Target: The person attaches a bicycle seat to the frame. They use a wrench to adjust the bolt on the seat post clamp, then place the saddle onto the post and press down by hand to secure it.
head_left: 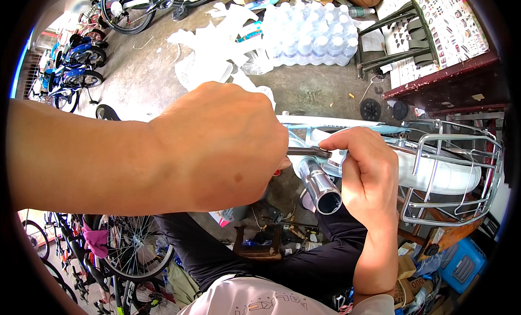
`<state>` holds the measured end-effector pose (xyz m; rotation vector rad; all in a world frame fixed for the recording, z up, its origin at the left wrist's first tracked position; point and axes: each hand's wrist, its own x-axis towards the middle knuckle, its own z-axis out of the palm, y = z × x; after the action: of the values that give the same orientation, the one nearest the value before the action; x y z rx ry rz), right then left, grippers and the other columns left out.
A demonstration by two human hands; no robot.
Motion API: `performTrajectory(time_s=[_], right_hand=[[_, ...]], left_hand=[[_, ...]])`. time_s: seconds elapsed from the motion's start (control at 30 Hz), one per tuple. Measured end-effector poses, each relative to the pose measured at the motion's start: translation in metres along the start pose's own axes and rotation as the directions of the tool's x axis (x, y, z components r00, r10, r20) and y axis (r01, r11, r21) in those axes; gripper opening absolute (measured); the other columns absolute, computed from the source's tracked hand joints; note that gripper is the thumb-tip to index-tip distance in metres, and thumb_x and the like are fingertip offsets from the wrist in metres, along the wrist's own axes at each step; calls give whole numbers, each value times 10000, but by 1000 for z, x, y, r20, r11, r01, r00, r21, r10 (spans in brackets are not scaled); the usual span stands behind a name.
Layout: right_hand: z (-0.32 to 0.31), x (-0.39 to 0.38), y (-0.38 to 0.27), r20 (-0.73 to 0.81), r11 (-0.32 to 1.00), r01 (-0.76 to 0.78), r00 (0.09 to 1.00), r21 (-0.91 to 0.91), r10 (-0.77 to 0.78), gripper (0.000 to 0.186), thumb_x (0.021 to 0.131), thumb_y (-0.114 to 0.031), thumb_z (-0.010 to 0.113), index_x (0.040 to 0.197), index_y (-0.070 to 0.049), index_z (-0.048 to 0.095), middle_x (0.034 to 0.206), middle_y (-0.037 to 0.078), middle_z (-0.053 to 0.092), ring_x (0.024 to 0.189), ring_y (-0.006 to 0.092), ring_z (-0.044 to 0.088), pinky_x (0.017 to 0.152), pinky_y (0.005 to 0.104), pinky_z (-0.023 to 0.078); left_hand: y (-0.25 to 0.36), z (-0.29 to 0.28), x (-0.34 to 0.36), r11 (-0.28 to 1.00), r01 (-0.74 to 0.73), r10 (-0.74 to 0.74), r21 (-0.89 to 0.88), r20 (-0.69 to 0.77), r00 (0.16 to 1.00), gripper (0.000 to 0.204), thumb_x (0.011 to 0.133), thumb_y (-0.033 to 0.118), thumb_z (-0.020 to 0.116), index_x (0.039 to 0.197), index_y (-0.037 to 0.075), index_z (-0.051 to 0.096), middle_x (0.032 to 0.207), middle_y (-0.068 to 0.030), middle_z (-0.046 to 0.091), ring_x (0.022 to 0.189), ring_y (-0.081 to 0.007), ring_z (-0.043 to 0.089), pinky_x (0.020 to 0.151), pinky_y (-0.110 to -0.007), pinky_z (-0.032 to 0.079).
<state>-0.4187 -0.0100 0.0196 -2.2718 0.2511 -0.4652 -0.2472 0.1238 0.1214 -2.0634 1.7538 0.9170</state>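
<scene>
My left hand (228,147) is closed in a fist around a dark metal wrench (305,151), whose shank comes out toward the right. The wrench head lies beside the top of an upright chrome tube (321,187) on a light-blue bicycle frame (388,129). The tube's open end points up at me. My right hand (369,168) is curled on the far side of the tube, with a fingertip pressed at the wrench head; its other fingers fold under. Whatever the wrench head grips is hidden. Right of that hand are a white mudguard (442,173) and a chrome rear rack (419,155).
Shrink-wrapped water bottles (309,35) and white plastic wrapping (209,41) lie on the floor ahead. A red-edged table (450,79) stands far right, a blue case (462,263) near right. A bicycle wheel (133,244) is near left. Several small blue bikes (81,57) stand far left.
</scene>
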Motion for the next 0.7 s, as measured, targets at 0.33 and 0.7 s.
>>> performTrajectory(time_s=[0.33, 0.7], right_hand=[[1, -1, 4, -6, 1000, -10, 1000, 1, 10, 200, 711, 63, 537, 844, -29, 654, 812, 131, 656, 811, 347, 623, 739, 457, 478], [4, -7, 8, -26, 999, -25, 999, 35, 26, 183, 752, 13, 523, 845, -40, 671, 826, 149, 672, 821, 380, 639, 748, 498, 491]], left_hand=[[-22, 26, 14, 999, -24, 24, 24, 3, 1000, 506, 996, 470, 509, 824, 53, 739, 738, -182, 687, 712, -403, 675, 659, -499, 545], [4, 17, 12, 981, 95, -105, 170, 48, 993, 605, 1018, 557, 443, 888, 50, 747, 816, -152, 717, 787, -363, 711, 694, -489, 561]])
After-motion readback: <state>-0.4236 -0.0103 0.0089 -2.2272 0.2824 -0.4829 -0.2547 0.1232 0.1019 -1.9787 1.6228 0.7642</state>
